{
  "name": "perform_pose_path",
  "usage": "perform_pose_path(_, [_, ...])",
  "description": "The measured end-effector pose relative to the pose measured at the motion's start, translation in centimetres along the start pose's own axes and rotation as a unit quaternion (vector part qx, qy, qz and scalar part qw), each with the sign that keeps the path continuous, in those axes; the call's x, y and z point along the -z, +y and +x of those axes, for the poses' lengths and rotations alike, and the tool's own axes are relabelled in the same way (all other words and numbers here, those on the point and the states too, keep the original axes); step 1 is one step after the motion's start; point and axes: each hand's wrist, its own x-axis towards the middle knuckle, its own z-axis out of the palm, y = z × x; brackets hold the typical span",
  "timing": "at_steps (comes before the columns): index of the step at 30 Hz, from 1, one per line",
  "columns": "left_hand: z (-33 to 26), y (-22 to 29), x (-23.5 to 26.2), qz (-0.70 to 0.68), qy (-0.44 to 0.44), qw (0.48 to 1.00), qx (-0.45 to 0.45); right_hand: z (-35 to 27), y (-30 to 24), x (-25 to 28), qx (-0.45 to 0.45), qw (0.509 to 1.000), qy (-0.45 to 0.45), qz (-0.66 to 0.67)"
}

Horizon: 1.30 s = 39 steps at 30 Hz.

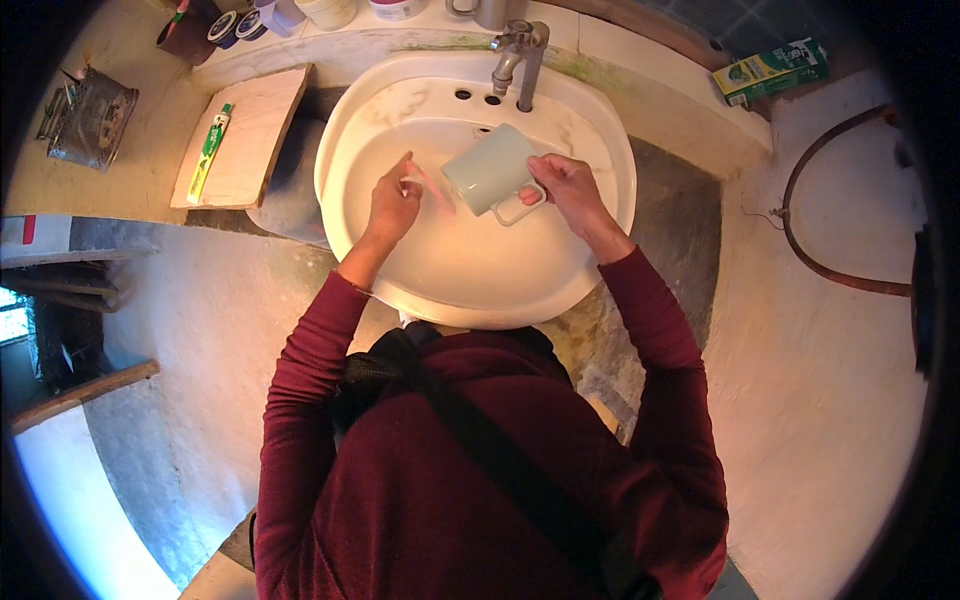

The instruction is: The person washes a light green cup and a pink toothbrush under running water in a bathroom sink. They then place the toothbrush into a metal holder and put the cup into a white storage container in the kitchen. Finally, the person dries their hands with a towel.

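Over the washbasin [335, 215] my right hand [567, 190] grips a pale grey-green mug [490, 168], which is tipped on its side. Its looped handle points toward me, with something pink visible through or beside the loop. On the left side of the basin my left hand [394, 205] is closed around a thin pink toothbrush [435, 190], slightly blurred, its lower end slanting down to the right. A gap separates the toothbrush from the mug. Behind the mug stands the metal tap [512, 65], and no stream of water shows under it.
A toothpaste tube [210, 150] lies on a wooden board [250, 135] at the left, beside a worn metal holder [92, 118]. Tubs [325, 12] and a metal mug [488, 12] line the back ledge. At right are a green-yellow carton [768, 72] and a curved hose [800, 230].
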Motion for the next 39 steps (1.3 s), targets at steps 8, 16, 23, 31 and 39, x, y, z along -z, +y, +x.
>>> perform_pose_path(8, [0.4,8.5,0.6,0.096,-0.055,0.96,-0.255,0.7,-3.2,-1.8,0.083,0.97,-0.086,-0.21])
perform_pose_path(16, [0.4,7.4,1.0,-0.001,-0.191,0.982,0.009,0.9,-5.8,-4.4,0.371,0.859,0.101,-0.338])
perform_pose_path(23, [0.4,6.3,0.8,-0.21,-0.145,0.952,0.171,3.0,-11.6,-5.3,0.511,0.721,0.243,-0.401])
perform_pose_path(31, [0.6,5.6,0.2,-0.217,-0.151,0.952,0.157,5.3,-11.1,-4.7,0.528,0.652,0.232,-0.492])
perform_pose_path(39, [0.1,6.6,-0.1,-0.295,-0.142,0.928,0.178,4.0,-6.7,-1.5,0.4,0.885,0.237,-0.027])
